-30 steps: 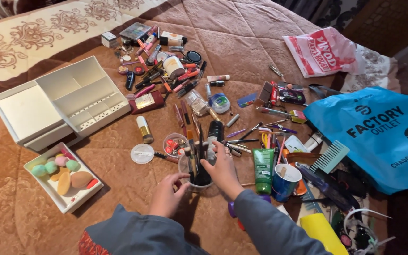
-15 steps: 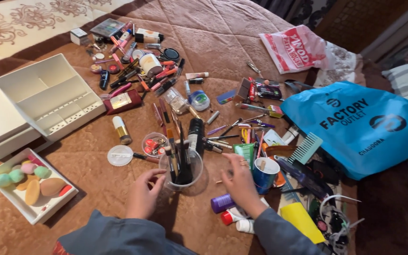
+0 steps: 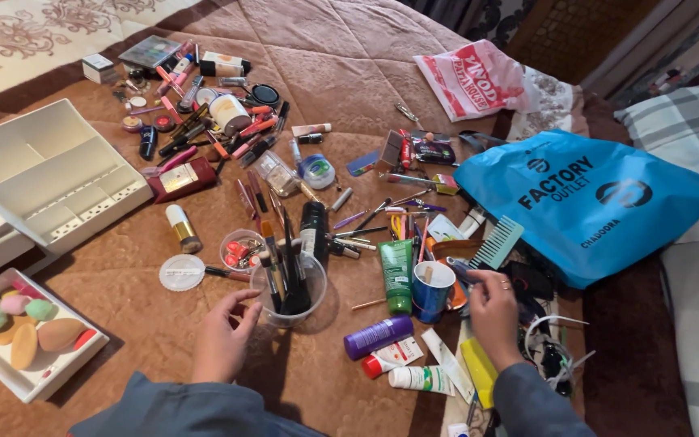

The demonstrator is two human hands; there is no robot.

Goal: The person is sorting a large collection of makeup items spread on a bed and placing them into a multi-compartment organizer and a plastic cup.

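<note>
While the left hand [image 3: 222, 332] curls loosely, fingers apart, just beside the clear cup [image 3: 289, 293] of upright brushes on the bed [image 3: 163, 324], the right hand [image 3: 493, 311] rests open, holding nothing, farther right beside the teal comb [image 3: 495, 241].

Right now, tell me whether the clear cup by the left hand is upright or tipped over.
Upright. The clear cup stands on its base on the bedspread, brushes and pencils sticking up out of its open top; the left hand is at its side.

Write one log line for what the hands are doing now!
left hand: touching clear brush cup | right hand: open, reaching into clutter by teal comb | surface: brown quilt
</note>
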